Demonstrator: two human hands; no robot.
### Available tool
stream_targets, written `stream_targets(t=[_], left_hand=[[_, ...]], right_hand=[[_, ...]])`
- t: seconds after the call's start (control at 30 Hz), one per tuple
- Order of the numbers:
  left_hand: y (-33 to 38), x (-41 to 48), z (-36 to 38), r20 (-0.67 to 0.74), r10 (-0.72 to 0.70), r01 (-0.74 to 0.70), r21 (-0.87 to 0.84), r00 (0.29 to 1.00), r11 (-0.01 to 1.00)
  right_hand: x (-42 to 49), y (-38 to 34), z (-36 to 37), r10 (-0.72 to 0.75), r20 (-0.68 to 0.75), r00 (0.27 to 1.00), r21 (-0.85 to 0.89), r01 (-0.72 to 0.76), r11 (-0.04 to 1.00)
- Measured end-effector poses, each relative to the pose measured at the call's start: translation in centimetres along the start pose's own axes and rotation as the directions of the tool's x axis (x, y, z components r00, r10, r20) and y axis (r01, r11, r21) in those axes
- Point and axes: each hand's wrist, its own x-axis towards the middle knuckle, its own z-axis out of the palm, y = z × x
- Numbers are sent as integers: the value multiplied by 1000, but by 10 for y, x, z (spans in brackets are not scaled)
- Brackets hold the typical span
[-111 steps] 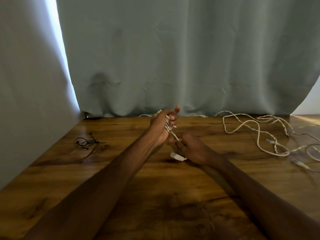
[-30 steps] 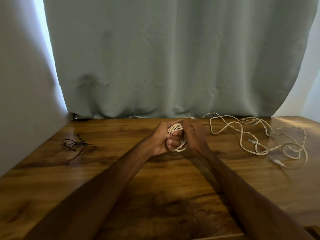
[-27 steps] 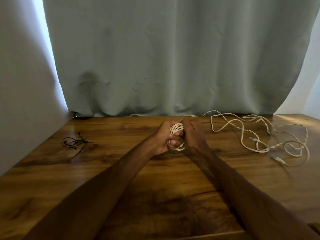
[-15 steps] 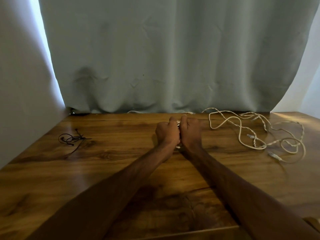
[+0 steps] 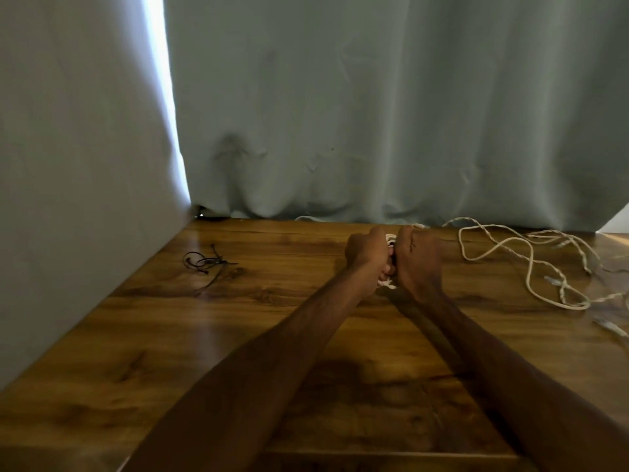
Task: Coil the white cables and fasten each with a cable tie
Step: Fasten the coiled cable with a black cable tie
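Head view, looking down along two bare forearms that reach out over a wooden table (image 5: 238,352). Two hands meet near the far middle of the table, fists side by side and touching. The left hand (image 5: 367,253) and the right hand (image 5: 420,258) are both curled closed around one small bundle of coiled white cable (image 5: 390,240), which shows only as a few pale loops in the gap between the knuckles and again just below the hands. From the top of the right hand, one strand runs off to the right and joins a loose white cable (image 5: 531,267) sprawled in several open loops across the right side of the table, well apart from the hands; how many separate cables make up that sprawl cannot be told. On the left side of the table, well apart from the hands, lies one small tangle of black cable ties (image 5: 204,262); their number cannot be counted. A grey-green curtain (image 5: 374,114) hangs behind the table
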Motion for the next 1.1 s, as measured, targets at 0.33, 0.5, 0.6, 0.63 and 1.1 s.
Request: stream_targets(t=[0.33, 0.5, 0.6, 0.63, 1.1], left_hand=[[10, 22, -73, -16, 202, -201, 32, 979, 979], [12, 42, -126, -260, 340, -298, 187, 904, 936], [20, 59, -169, -346, 357, -332, 131, 868, 934], [25, 65, -185, -383, 354, -340, 107, 853, 934], [41, 80, -284, -551, 184, -394, -290, 814, 872]], right_hand=[[5, -67, 49, 21, -49, 999, 106, -16, 994], [8, -106, 96, 24, 155, 988, 245, -62, 968], [4, -133, 117, 199, 414, 888, 451, -390, 803], [2, -141, 122, 250, 520, 816, 508, -532, 678], [-23, -170, 185, -127, 648, 751, 263, -65, 962]])
